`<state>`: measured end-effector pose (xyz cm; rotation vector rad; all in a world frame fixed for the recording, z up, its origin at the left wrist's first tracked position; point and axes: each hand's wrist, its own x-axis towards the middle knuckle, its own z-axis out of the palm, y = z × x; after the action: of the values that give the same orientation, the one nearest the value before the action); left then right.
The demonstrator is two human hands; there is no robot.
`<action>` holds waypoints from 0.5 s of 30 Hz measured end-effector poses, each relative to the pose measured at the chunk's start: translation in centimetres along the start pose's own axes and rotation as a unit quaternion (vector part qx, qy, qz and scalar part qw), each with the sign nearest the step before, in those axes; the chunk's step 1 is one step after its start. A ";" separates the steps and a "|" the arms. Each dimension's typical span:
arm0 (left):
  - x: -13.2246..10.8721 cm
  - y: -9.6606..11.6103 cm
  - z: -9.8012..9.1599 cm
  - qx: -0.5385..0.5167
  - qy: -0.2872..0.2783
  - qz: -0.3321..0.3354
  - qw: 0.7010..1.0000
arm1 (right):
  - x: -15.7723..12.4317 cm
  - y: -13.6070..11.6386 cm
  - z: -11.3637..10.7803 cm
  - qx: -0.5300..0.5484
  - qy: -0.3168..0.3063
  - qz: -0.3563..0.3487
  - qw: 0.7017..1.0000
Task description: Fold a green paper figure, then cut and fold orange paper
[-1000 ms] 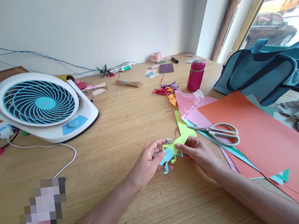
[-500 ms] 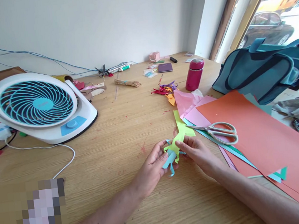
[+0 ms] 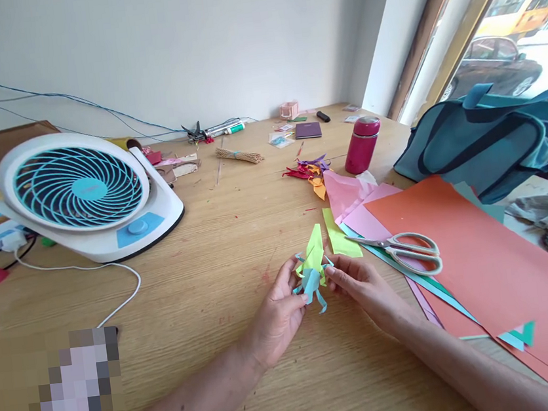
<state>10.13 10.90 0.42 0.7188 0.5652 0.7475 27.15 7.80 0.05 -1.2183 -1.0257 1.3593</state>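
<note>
Low over the table, a cut and folded paper figure (image 3: 311,282) is between my hands, light blue below with curled strips and yellow-green paper on its upper part. My left hand (image 3: 282,310) pinches its blue lower end between thumb and fingers. At the figure's right edge, my right hand (image 3: 359,281) has thumb and forefinger closed on a curled strip. Some fingertips are hidden behind the paper. Just beyond my right hand lies a yellow-green paper strip (image 3: 341,240), partly under the tip of the scissors (image 3: 412,252).
Coloured paper sheets (image 3: 488,260) spread to the right under the scissors. Behind them stand a magenta flask (image 3: 362,146) and a blue bag (image 3: 484,142). Small cut paper pieces (image 3: 310,173) lie farther back. A white fan (image 3: 85,197) with a cord occupies the left.
The paper figure has turned more upright, its yellow-green tip now pointing away from me. My right fingers have shifted from the yellow-green part to the figure's right edge. The view has moved slightly.
</note>
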 end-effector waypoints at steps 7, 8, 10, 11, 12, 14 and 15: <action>-0.3 -0.2 0.2 0.084 -0.012 0.019 0.996 | 0.1 0.0 0.2 0.051 -0.002 -0.002 0.999; -0.3 -0.1 0.1 0.091 -0.013 0.018 0.996 | 0.1 0.0 0.2 0.055 0.001 -0.003 0.998; -0.3 0.0 0.0 0.100 -0.013 0.019 0.995 | 0.1 0.0 0.1 0.055 0.002 -0.008 0.998; -0.2 0.0 -0.1 0.103 -0.014 0.018 0.994 | 0.0 0.0 0.1 0.052 0.000 -0.011 0.999; -0.2 0.1 -0.1 0.105 -0.015 0.017 0.994 | 0.0 0.0 0.1 0.047 -0.002 -0.013 0.999; -0.1 0.3 -0.3 0.114 -0.013 0.012 0.993 | 0.0 -0.1 0.1 0.035 -0.005 -0.014 0.999; 0.0 0.4 -0.4 0.122 -0.010 0.009 0.992 | 0.0 -0.2 0.0 0.027 -0.003 -0.015 1.000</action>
<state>9.69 11.27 0.51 0.9580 0.6385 0.6938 27.14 7.83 0.20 -1.1551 -1.0009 1.3598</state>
